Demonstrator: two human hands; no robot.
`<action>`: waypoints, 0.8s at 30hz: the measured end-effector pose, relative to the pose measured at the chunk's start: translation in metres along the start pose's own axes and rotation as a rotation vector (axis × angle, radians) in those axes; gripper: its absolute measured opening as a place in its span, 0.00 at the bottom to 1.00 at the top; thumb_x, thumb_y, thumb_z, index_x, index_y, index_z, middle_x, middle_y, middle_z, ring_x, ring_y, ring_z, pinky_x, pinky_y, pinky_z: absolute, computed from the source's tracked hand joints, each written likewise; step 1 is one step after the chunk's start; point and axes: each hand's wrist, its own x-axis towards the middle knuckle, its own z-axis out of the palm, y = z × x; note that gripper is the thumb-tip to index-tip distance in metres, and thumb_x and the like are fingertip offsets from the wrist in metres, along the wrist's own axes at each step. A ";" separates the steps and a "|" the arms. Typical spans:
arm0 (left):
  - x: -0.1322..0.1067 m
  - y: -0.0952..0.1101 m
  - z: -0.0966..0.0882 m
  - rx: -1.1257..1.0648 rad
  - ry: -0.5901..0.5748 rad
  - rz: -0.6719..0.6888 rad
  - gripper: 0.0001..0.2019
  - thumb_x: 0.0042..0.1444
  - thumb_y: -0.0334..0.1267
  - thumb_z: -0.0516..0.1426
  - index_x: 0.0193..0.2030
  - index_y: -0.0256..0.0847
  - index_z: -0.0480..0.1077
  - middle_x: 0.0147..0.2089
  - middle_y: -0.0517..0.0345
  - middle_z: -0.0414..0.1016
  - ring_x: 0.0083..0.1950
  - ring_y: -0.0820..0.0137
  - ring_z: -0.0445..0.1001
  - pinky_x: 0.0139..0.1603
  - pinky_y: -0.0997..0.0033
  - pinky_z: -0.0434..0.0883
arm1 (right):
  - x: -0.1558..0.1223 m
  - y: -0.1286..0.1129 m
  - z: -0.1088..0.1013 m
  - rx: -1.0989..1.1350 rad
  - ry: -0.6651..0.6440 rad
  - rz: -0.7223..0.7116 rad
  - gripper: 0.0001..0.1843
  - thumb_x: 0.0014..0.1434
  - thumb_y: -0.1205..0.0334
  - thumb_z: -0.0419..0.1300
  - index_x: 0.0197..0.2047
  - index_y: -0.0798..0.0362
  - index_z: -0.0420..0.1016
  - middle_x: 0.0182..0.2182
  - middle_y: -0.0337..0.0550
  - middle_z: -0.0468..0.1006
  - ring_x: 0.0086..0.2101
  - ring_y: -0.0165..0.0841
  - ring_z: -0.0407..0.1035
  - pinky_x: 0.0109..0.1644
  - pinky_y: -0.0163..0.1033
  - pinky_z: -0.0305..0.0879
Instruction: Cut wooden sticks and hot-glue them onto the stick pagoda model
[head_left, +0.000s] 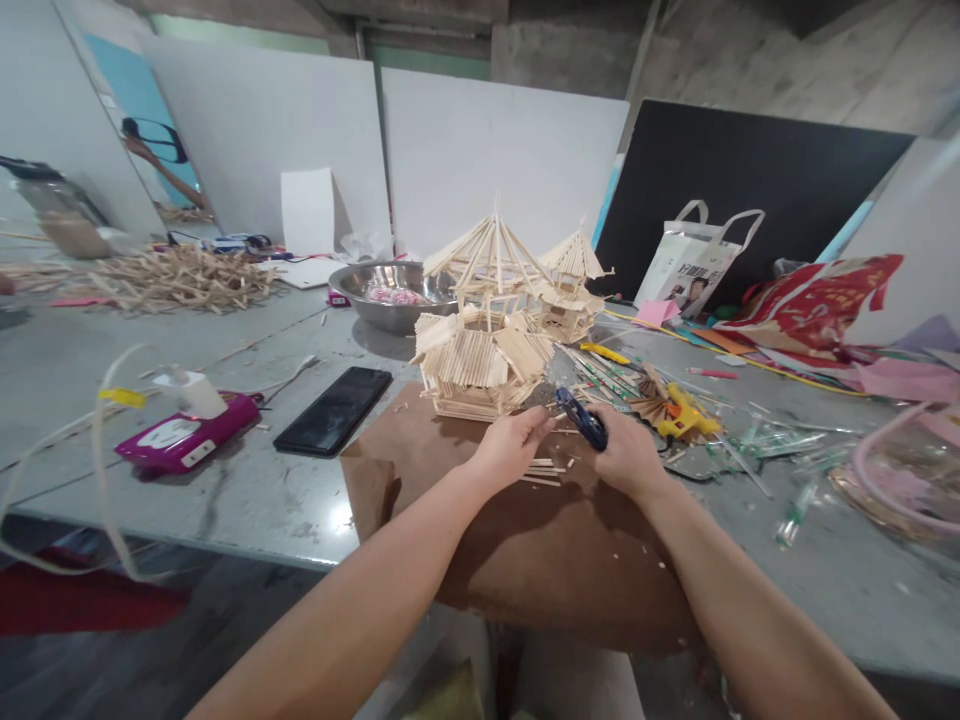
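My left hand point(510, 448) is closed in a pinch, a thin wooden stick between thumb and fingers, only its tip showing. Facing it, my right hand point(628, 452) grips a dark blue hand cutter point(582, 418), whose jaws point toward the left fingertips. Just behind both hands stands a pavilion model built of wooden sticks point(484, 355), with an open frame of roof sticks on top. Short cut sticks point(544, 472) lie under the hands on a brown board point(517, 560).
A second stick model point(574, 290) and a steel bowl point(401, 297) stand behind. To the left are a phone point(334, 410), a purple power strip point(191, 430) and a stick pile point(184, 280). On the right lie a yellow glue gun point(686, 415) and clear plastic wrappers point(780, 450).
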 end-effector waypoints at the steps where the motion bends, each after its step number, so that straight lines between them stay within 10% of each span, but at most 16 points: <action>1: 0.000 -0.001 0.001 -0.002 0.010 0.002 0.15 0.52 0.45 0.45 0.24 0.40 0.64 0.20 0.60 0.61 0.25 0.74 0.61 0.29 0.75 0.61 | 0.000 0.000 0.000 -0.005 -0.001 0.002 0.15 0.45 0.63 0.50 0.39 0.52 0.64 0.33 0.44 0.73 0.34 0.37 0.67 0.33 0.37 0.58; 24: -0.004 0.007 0.004 0.172 0.059 -0.029 0.11 0.53 0.40 0.45 0.33 0.41 0.65 0.29 0.57 0.70 0.32 0.71 0.68 0.31 0.76 0.61 | -0.002 -0.016 0.000 -0.085 -0.085 0.097 0.15 0.47 0.57 0.50 0.39 0.52 0.63 0.32 0.44 0.73 0.34 0.39 0.67 0.32 0.37 0.55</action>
